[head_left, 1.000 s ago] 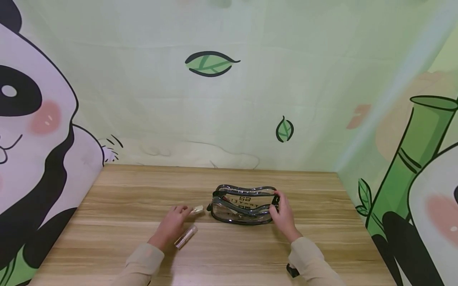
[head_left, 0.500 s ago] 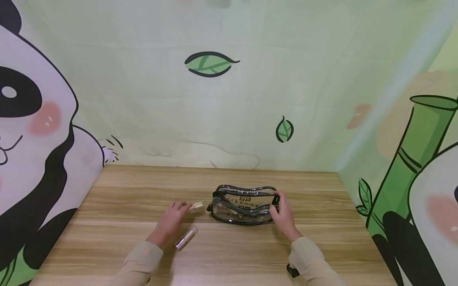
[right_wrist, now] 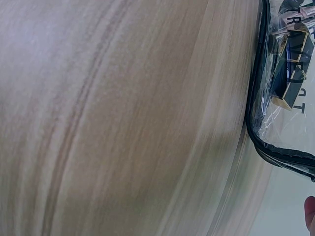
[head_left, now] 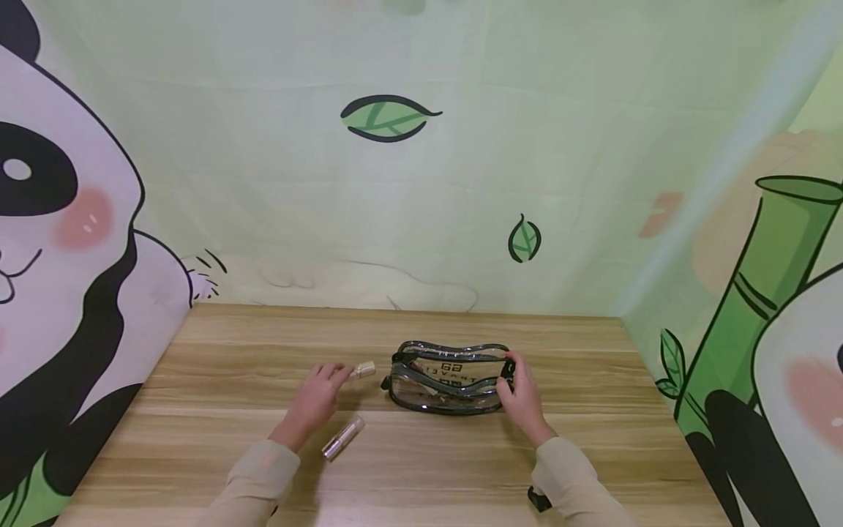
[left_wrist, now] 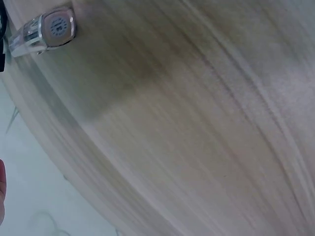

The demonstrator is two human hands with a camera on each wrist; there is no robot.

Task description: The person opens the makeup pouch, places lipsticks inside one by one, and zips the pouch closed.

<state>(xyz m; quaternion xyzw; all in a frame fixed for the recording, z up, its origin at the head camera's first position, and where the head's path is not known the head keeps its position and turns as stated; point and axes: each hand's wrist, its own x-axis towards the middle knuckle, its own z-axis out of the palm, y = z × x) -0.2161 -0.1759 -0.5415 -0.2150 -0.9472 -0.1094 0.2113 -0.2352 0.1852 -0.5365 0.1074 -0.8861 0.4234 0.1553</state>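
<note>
In the head view, my left hand (head_left: 315, 399) pinches a pale gold lipstick (head_left: 363, 370), its end sticking out past the fingertips toward the bag. Lying on the table just right of that hand is a second, pinkish metallic lipstick (head_left: 343, 438); the left wrist view shows the labelled base of a lipstick (left_wrist: 58, 27). My right hand (head_left: 522, 395) grips the right end of a clear cosmetic bag (head_left: 448, 402) with black edging, thumb in front and fingers behind. Its top gapes. Through the bag's clear wall (right_wrist: 278, 130) in the right wrist view, dark gold-edged items (right_wrist: 294, 69) show inside.
A wood-grain table (head_left: 421, 476) carries everything. Behind it hangs a pale green cloth backdrop (head_left: 263, 183) with printed leaves, pandas and bamboo. A small black object (head_left: 538, 499) shows at the right sleeve.
The lipstick at my left fingertips has risen and tilted slightly, and more of it shows now. The right hand, the bag and the lying lipstick stay in place.
</note>
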